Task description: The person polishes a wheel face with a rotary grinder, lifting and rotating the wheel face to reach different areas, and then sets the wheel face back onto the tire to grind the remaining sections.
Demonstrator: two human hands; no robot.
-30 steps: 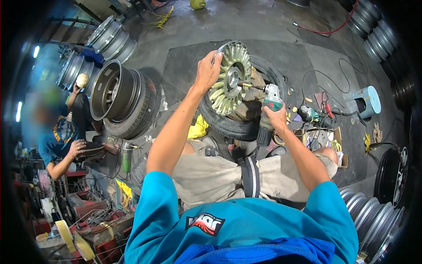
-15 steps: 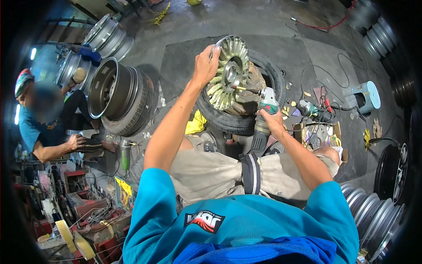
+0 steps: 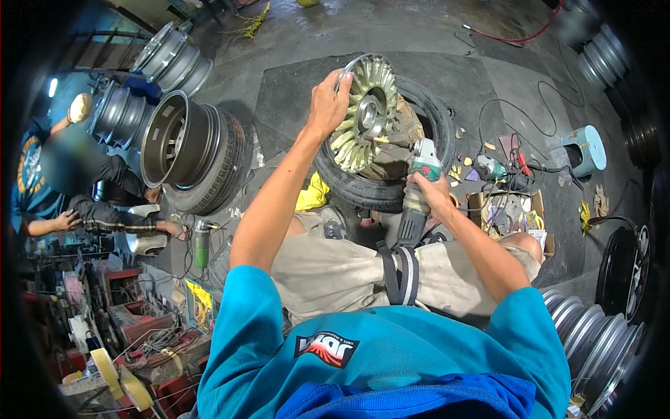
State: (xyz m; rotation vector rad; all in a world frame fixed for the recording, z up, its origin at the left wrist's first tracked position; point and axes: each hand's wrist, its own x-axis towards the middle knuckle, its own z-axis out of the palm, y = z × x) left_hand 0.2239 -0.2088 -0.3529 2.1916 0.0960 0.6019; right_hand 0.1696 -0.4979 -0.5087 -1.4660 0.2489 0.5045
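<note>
My left hand (image 3: pixel 329 108) is closed around the upper left edge of a multi-spoke wheel rim (image 3: pixel 368 115), holding it tilted upright. Its spokes look yellowish-green, with a hub opening in the middle. The rim leans over a tire (image 3: pixel 436 115) lying flat, with a brown cloth (image 3: pixel 394 167) bunched inside. My right hand (image 3: pixel 434 197) grips an angle grinder (image 3: pixel 417 209) with a green and grey body. From the grinder's head a thin shaft reaches toward the spokes below the hub; whether its tip touches them I cannot tell.
A wheel (image 3: pixel 174 143) rests on another tire at left. Beyond it sits a co-worker (image 3: pixel 52 181). To the right are a second grinder (image 3: pixel 490 167), a cardboard box (image 3: pixel 513 209) of discs, cords and a blue stool (image 3: pixel 590 148). Stacked rims (image 3: pixel 593 335) stand at lower right.
The co-worker at left has leaned back, and one gloved hand is now higher. My hands, the rim and the grinder have barely shifted.
</note>
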